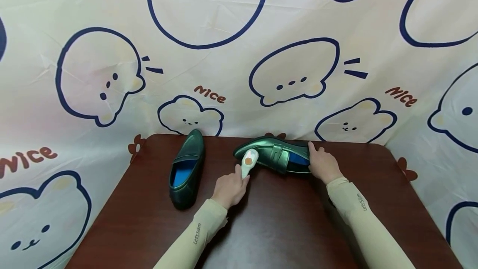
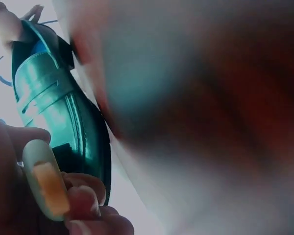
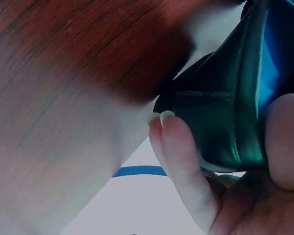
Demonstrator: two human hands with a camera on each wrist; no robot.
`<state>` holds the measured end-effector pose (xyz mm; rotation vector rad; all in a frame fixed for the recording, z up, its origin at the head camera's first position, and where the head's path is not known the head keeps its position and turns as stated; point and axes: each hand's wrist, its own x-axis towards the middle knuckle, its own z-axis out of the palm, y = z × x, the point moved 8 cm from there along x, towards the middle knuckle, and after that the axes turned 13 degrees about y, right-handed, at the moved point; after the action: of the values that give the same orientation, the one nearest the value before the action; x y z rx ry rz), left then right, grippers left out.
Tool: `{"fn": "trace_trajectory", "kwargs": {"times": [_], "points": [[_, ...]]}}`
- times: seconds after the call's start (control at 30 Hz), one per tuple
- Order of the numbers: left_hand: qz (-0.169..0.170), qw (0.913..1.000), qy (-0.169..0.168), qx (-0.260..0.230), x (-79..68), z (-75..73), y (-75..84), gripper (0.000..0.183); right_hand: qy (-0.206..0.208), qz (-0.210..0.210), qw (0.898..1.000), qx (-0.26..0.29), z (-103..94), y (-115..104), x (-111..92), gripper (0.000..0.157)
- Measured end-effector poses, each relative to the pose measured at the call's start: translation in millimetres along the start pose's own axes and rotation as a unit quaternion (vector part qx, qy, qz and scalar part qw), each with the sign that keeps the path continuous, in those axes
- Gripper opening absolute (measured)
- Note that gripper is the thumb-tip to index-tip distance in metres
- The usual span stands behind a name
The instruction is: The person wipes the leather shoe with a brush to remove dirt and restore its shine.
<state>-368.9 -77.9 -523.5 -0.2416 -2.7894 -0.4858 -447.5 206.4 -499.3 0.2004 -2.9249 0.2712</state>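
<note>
A green metallic loafer with a blue insole lies on the table, toe to the left. My right hand grips it by the heel; in the right wrist view, fingers lie against the outside of the heel and the thumb is at the opening. In my left hand is a small white brush with an orange-brown spot on its back, set against the loafer's side near the toe. Its bristles cannot be made out clearly. The left wrist view shows the fingers round the brush's pale handle.
The matching green loafer stands upright to the left, toe toward the back. Both shoes are on a dark brown wooden table. A white cloth printed with cartoon bears hangs behind the table and along its sides.
</note>
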Motion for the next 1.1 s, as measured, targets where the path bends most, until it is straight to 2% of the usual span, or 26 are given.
{"fn": "trace_trajectory", "kwargs": {"times": [0.23, 0.33, 0.4, 0.47, 0.57, 0.67, 0.7, 0.73, 0.77, 0.93, 1.0, 1.1], "points": [[-0.032, 0.9992, 0.002, 0.025, -12.0, -11.3, -14.3, 0.038, -0.004, 0.006, 1.000, 0.025, 1.8, 5, 0, 0.075], [-0.034, 0.9992, 0.002, 0.021, -14.5, -16.2, -13.6, 0.039, -0.012, 0.028, 0.997, 0.073, 4.7, 12, -2, 0.074], [-0.034, 0.9993, 0.004, 0.013, -15.7, -19.5, -12.0, 0.039, -0.018, 0.055, 0.991, 0.124, 6.2, 20, -4, 0.075], [-0.030, 0.9995, 0.012, 0.005, -16.3, -24.0, -9.6, 0.039, -0.031, 0.082, 0.979, 0.183, 8.0, 27, -8, 0.073], [-0.022, 0.9993, 0.031, -0.006, -16.5, -31.6, -5.3, 0.038, -0.072, 0.114, 0.949, 0.284, 13.8, 32, -14, 0.066], [-0.009, 0.9988, 0.044, -0.021, -16.6, -36.3, 0.9, 0.037, -0.115, 0.138, 0.917, 0.357, 22.6, 32, -21, 0.062], [-0.005, 0.9986, 0.045, -0.029, -16.7, -36.7, 3.3, 0.037, -0.120, 0.140, 0.913, 0.363, 24.9, 32, -23, 0.063], [0.001, 0.9983, 0.044, -0.037, -16.9, -37.3, 6.2, 0.036, -0.120, 0.140, 0.916, 0.357, 26.8, 32, -25, 0.065], [0.006, 0.9981, 0.043, -0.044, -17.2, -37.7, 9.4, 0.036, -0.115, 0.134, 0.923, 0.341, 28.2, 33, -27, 0.069], [0.035, 0.9963, 0.038, -0.069, -19.2, -38.2, 27.2, 0.036, -0.056, 0.084, 0.975, 0.199, 28.4, 33, -30, 0.087], [0.043, 0.9953, 0.038, -0.078, -19.4, -37.2, 34.2, 0.036, -0.029, 0.059, 0.985, 0.158, 25.4, 30, -29, 0.090], [0.053, 0.9938, 0.036, -0.091, -18.0, -34.5, 43.2, 0.036, 0.005, 0.032, 0.991, 0.133, 20.8, 26, -28, 0.093]]}}
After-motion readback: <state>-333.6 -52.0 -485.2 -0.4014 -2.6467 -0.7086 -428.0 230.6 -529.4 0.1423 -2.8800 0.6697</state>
